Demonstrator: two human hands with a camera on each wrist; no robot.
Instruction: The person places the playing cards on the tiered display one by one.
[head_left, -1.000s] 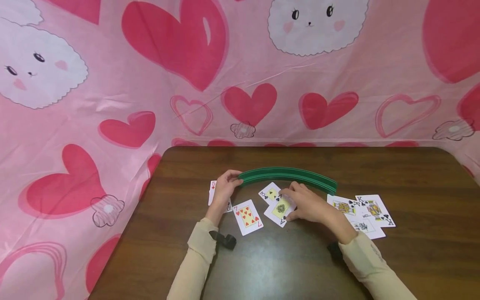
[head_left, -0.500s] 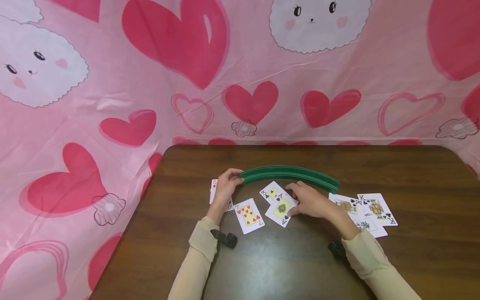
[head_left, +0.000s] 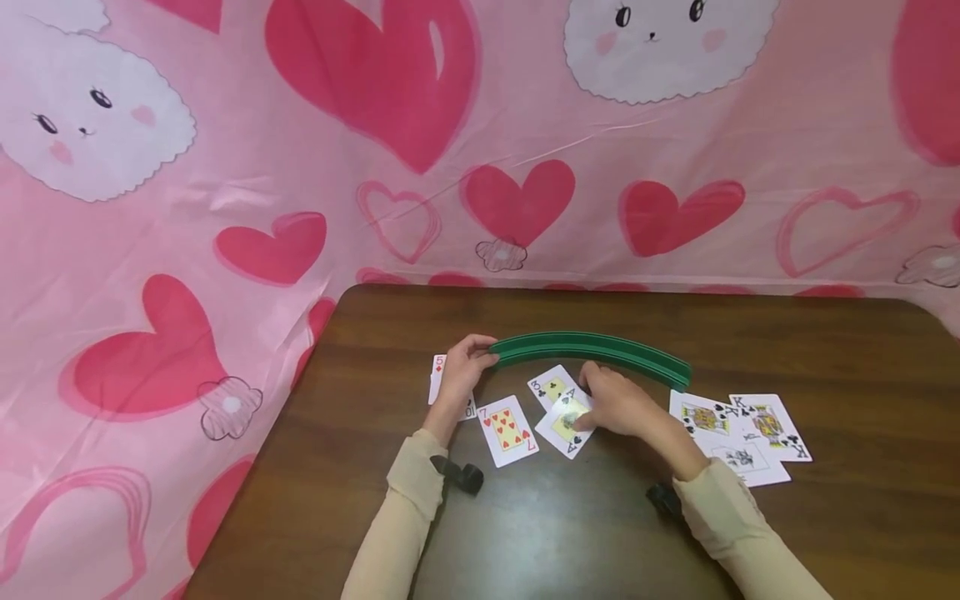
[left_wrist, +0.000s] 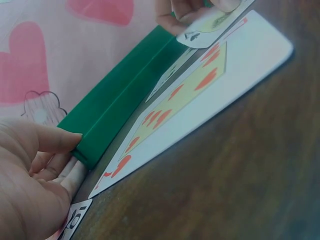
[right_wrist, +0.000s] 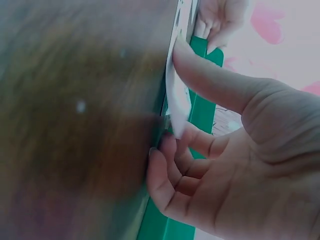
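My left hand (head_left: 461, 375) grips the left end of a curved green card holder (head_left: 585, 343), thumb and fingers on the end in the left wrist view. My right hand (head_left: 618, 402) pinches an ace of spades (head_left: 561, 427), thumb on its face and fingers behind the edge. That ace (left_wrist: 215, 25) looks tilted up off the table in the left wrist view. Partly beneath it in the head view lies a clubs card (head_left: 546, 388). A seven of hearts (head_left: 508, 431) lies face up between the hands. The holder's groove holds no visible card.
Under my left wrist lie a five of diamonds (head_left: 437, 367) and a ten (head_left: 470, 408), mostly hidden. Right of my right hand are overlapping face cards, among them a king (head_left: 767, 422) and a black-and-white card (head_left: 738, 458). A pink heart-patterned cloth (head_left: 525, 125) hangs behind the brown table (head_left: 862, 358).
My right thumb has moved from the ace's edge onto its face, and the ace has tilted up. The left hand keeps its grip on the holder. The head view has shifted slightly.
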